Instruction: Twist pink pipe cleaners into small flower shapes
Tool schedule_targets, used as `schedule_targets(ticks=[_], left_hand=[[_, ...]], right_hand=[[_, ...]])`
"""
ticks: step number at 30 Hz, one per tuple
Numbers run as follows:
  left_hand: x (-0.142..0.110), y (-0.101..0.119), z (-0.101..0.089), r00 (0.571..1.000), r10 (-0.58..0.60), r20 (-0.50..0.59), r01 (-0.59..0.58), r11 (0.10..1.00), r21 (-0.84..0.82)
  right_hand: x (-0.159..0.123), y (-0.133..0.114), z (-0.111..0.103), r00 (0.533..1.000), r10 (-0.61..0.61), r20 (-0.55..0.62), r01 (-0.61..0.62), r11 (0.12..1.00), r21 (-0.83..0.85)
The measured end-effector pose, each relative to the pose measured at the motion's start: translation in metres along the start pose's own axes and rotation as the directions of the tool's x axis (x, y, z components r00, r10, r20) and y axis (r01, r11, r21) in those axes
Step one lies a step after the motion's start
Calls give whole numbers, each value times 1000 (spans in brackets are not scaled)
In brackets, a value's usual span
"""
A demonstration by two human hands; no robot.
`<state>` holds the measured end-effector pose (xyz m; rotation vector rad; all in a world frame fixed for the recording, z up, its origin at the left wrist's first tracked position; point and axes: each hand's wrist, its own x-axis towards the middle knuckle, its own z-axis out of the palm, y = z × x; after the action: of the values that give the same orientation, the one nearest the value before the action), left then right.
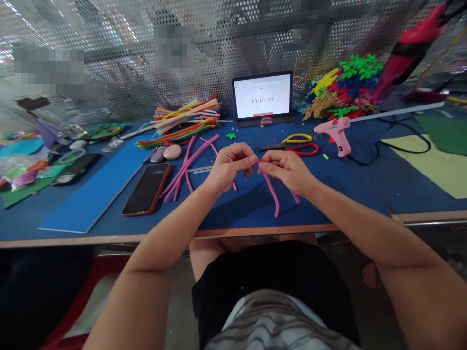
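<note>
Above the blue-topped desk [350, 194], the left grip [230, 167] and right grip [286, 170] are clamped fingertip-to-thumb on 1 slender pink pipe cleaner [272, 189], close together, so its free end droops in a curve toward the near edge. Loose pink pipe cleaners [186, 167] lie just left, within easy reach, beside a black smartphone [146, 188] in a brown case.
</note>
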<state>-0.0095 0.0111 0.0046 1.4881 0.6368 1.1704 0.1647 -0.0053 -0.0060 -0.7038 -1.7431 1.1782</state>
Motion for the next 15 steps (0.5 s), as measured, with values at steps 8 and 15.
schedule_targets(ticks=[8, 15], left_hand=[[-3, 8, -8, 984, 119, 132, -124, 992, 35], [-2, 1, 4, 1000, 4, -25, -4, 1000, -5]], right_hand=[[-5, -5, 12, 967, 151, 206, -227, 878, 421], [-2, 0, 9, 999, 11, 48, -18, 989, 149]])
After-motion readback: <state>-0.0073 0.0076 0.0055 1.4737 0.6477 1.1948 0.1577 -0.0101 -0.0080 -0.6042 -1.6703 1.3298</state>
